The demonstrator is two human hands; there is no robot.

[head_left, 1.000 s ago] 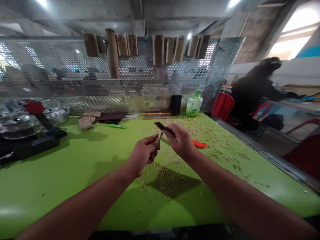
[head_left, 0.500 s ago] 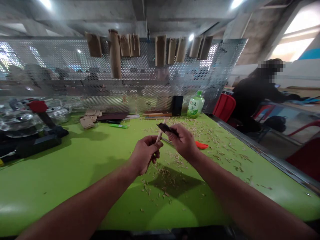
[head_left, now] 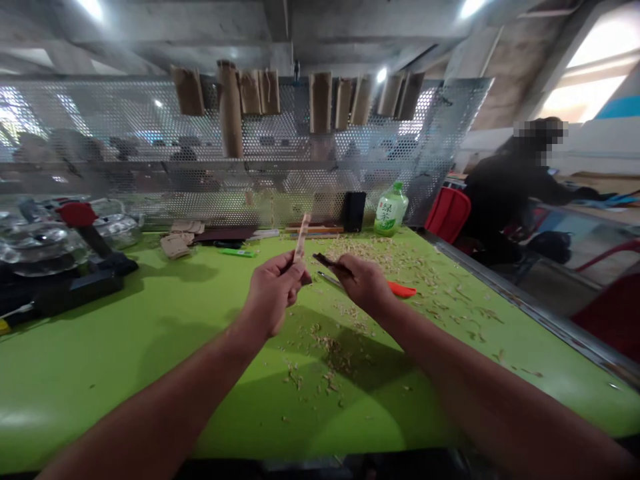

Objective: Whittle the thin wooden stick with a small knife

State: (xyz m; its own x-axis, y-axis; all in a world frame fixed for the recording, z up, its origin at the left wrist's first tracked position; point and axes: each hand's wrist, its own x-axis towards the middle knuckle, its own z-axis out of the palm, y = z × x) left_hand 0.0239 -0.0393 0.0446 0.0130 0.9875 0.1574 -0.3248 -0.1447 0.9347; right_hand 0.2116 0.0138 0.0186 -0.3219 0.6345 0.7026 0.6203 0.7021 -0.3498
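My left hand [head_left: 275,283] is closed around the lower end of a pale wooden stick [head_left: 303,237], which points up and slightly away with small marks along it. My right hand [head_left: 365,280] grips a dark, flat tool [head_left: 327,261]; its kind is unclear and the palm hides its rear part. A small gap separates the tool's tip from the stick. Behind and under my right hand lies a tool with an orange handle [head_left: 403,290] and a thin metal shaft. Wood shavings [head_left: 330,347] are scattered on the green table below both hands.
A green-capped bottle [head_left: 391,210] and an upright black object [head_left: 355,212] stand at the back. A green utility knife [head_left: 238,253] and wooden pieces [head_left: 176,245] lie back left. A black device with a red knob [head_left: 77,213] is at left. Another person [head_left: 520,180] sits at right.
My left hand has drawn left and back, turning the stick more upright. The dark tool, formerly over the stick, is now apart from it, and my right hand has lowered slightly.
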